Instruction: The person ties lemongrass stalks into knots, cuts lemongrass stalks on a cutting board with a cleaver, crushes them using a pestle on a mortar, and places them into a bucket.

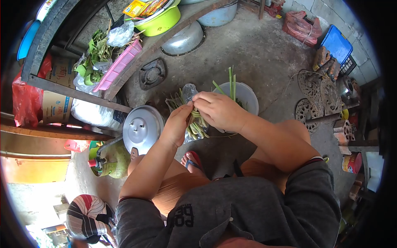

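My left hand (178, 120) and my right hand (217, 109) meet in front of me, fingers pinched together at the tips. What lies between the fingertips is hidden. Directly beneath them is a bunch of green vegetable stems (197, 129), partly covered by my hands, with a clear plastic bag (189, 91) around it. Thinner stalks (175, 101) stick out to the left of the bunch. Just beyond my right hand stands a whitish bucket (251, 95), with several long green stems (232, 82) upright at its near side.
A lidded metal pot (142, 129) stands left, near a green gas cylinder (115, 161). A burner (152, 74) sits on the floor beside a bench holding a pink basket (120, 66) and a lime-green basin (163, 20). Metal burner plates (307, 113) lie right. Another person (87, 217) is at lower left.
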Demonstrator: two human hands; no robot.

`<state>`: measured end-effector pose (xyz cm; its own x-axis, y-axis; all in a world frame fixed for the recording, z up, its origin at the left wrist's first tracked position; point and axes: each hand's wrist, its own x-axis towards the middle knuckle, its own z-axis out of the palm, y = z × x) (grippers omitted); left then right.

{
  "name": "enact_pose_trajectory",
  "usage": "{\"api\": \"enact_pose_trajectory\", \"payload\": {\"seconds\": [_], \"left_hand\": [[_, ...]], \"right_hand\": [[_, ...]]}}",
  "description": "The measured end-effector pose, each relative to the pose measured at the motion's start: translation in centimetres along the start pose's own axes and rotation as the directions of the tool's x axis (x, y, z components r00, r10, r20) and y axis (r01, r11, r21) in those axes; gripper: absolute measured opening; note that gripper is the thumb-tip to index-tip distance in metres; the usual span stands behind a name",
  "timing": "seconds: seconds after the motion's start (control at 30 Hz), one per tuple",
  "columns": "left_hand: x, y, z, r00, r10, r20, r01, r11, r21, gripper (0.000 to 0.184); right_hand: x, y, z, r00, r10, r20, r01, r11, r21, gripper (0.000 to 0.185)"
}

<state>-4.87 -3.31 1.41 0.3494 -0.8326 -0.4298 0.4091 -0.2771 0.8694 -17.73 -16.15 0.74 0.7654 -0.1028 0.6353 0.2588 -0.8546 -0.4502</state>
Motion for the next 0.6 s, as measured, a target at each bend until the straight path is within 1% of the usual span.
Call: {"api": "enact_pose_trajectory", "payload": {"seconds": [0.07, 0.13, 0.17, 0.2, 0.23, 0.27, 0.3, 0.33, 0.37, 0.4, 0.43, 0.47, 0.5, 0.53, 0.57, 0.6], "left_hand": [[-0.1, 0.0, 0.0, 1.000, 0.006, 0.003, -0.006, 1.000, 0.019, 0.030], [-0.1, 0.1, -0.2, 1.000, 0.013, 0.004, -0.013, 0.999, 0.039, 0.030], [0.0, 0.0, -0.3, 0.998, 0.055, 0.043, -0.058, 0.995, 0.080, 0.030], [-0.1, -0.1, -0.5, 0.992, 0.095, 0.083, -0.104, 0.987, 0.118, 0.031], [0.0, -0.4, -0.6, 0.992, 0.097, 0.080, -0.106, 0.988, 0.116, 0.031], [0.3, -0.8, -0.7, 0.987, 0.139, 0.084, -0.148, 0.983, 0.112, 0.032], [0.3, -0.9, -0.6, 0.980, 0.180, 0.088, -0.189, 0.976, 0.108, 0.032], [0.3, -1.1, -0.4, 0.979, 0.183, 0.088, -0.192, 0.976, 0.106, 0.032], [0.1, -1.2, -0.1, 0.980, 0.184, 0.075, -0.188, 0.981, 0.047, 0.032], [0.1, -1.2, 0.0, 0.981, 0.183, 0.063, -0.183, 0.983, -0.012, 0.032], [0.2, -1.3, -0.1, 0.981, 0.183, 0.062, -0.182, 0.983, -0.013, 0.032], [0.4, -1.6, -0.3, 0.981, 0.181, 0.073, -0.184, 0.983, 0.029, 0.032], [0.4, -1.6, -0.4, 0.980, 0.178, 0.085, -0.185, 0.980, 0.071, 0.032], [0.4, -1.6, -0.5, 0.981, 0.175, 0.085, -0.182, 0.981, 0.073, 0.032], [0.3, -1.5, -0.5, 0.986, 0.149, 0.080, -0.156, 0.984, 0.087, 0.032], [0.3, -1.4, -0.4, 0.989, 0.124, 0.076, -0.132, 0.986, 0.100, 0.031]], "right_hand": [[0.1, -0.1, -0.2, 1.000, 0.009, -0.009, -0.009, 1.000, 0.013, 0.017], [0.1, -0.1, -0.2, 0.997, 0.063, -0.032, -0.062, 0.997, 0.050, 0.017], [0.1, 0.1, -0.1, 0.998, 0.061, -0.029, -0.059, 0.997, 0.052, 0.017], [0.0, 0.4, 0.1, 0.988, 0.133, -0.073, -0.122, 0.983, 0.135, 0.014], [-0.1, 0.7, 0.4, 0.972, 0.207, -0.112, -0.179, 0.959, 0.219, 0.012], [-0.1, 0.9, 0.8, 0.973, 0.203, -0.110, -0.176, 0.960, 0.219, 0.012], [-0.2, 1.1, 1.2, 0.924, 0.379, -0.038, -0.318, 0.823, 0.471, 0.010], [-0.3, 1.4, 1.4, 0.851, 0.519, 0.079, -0.430, 0.602, 0.673, 0.007], [-0.4, 1.9, 1.4, 0.830, 0.523, 0.192, -0.482, 0.501, 0.719, 0.007], [-0.4, 2.1, 1.2, 0.831, 0.522, 0.192, -0.482, 0.502, 0.718, 0.007], [-0.4, 2.3, 1.1, 0.860, 0.474, 0.191, -0.479, 0.619, 0.622, 0.009], [-0.4, 2.4, 1.1, 0.884, 0.424, 0.197, -0.461, 0.722, 0.516, 0.011], [-0.2, 2.1, 0.9, 0.884, 0.425, 0.196, -0.462, 0.720, 0.518, 0.011], [0.1, 1.7, 0.6, 0.961, 0.271, 0.059, -0.272, 0.877, 0.395, 0.013], [0.3, 1.3, 0.3, 0.995, 0.083, -0.051, -0.069, 0.970, 0.233, 0.014], [0.3, 1.1, 0.1, 0.995, 0.086, -0.052, -0.072, 0.970, 0.233, 0.014]]}}
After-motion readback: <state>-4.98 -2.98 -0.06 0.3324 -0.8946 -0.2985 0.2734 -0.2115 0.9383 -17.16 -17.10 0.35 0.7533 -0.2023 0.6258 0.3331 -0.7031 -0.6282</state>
